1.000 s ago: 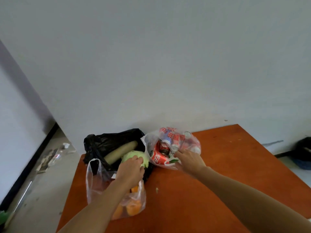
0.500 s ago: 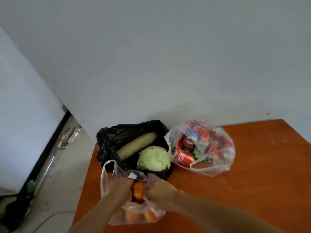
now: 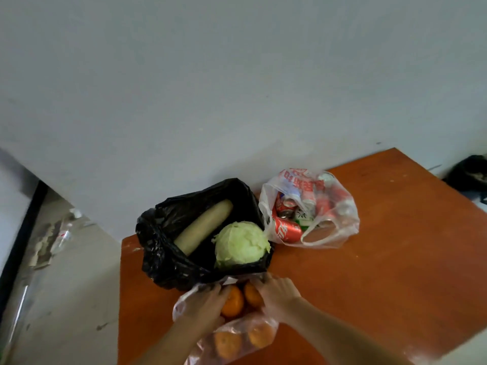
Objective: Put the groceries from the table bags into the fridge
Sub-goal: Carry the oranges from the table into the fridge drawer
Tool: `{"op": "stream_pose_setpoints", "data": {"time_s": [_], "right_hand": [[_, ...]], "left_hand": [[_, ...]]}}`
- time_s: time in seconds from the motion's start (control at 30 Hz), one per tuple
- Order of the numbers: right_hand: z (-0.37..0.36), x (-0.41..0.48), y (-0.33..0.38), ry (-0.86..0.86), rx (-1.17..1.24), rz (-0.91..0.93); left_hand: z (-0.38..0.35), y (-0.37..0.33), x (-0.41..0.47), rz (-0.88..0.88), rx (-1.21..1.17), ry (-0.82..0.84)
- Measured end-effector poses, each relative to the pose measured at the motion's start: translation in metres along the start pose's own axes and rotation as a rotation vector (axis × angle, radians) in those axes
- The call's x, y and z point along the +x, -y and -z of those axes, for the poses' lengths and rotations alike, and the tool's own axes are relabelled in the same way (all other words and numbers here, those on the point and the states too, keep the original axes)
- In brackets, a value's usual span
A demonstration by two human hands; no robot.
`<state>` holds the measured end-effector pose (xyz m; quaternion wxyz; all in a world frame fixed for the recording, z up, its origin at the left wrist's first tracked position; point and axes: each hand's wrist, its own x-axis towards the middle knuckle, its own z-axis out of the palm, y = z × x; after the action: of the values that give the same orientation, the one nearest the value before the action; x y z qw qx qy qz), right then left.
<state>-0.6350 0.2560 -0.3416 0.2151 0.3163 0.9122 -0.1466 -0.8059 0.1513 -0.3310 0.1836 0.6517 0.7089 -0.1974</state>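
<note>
Three bags stand on the orange table. A clear bag of oranges sits nearest me. My left hand and my right hand grip its rim on either side and hold its mouth apart over two oranges. Behind it a black bag holds a pale long gourd and a green cabbage. To the right, a clear printed bag holds several red drink cans.
A pale wall runs behind the table. Left of the table is grey floor with scattered litter, and a white surface with a dark edge. A dark object lies on the floor at far right.
My hands left the cabbage and the can bag and came to the orange bag; now they have spread its mouth wider. The camera view has shifted.
</note>
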Motion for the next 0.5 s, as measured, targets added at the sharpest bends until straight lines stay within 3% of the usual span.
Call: {"op": "stream_pose_setpoints", "data": {"time_s": [0.5], "right_hand": [[-0.043, 0.026, 0.001, -0.051, 0.112, -0.127]], "left_hand": [[-0.030, 0.003, 0.036, -0.046, -0.019, -0.086]]}}
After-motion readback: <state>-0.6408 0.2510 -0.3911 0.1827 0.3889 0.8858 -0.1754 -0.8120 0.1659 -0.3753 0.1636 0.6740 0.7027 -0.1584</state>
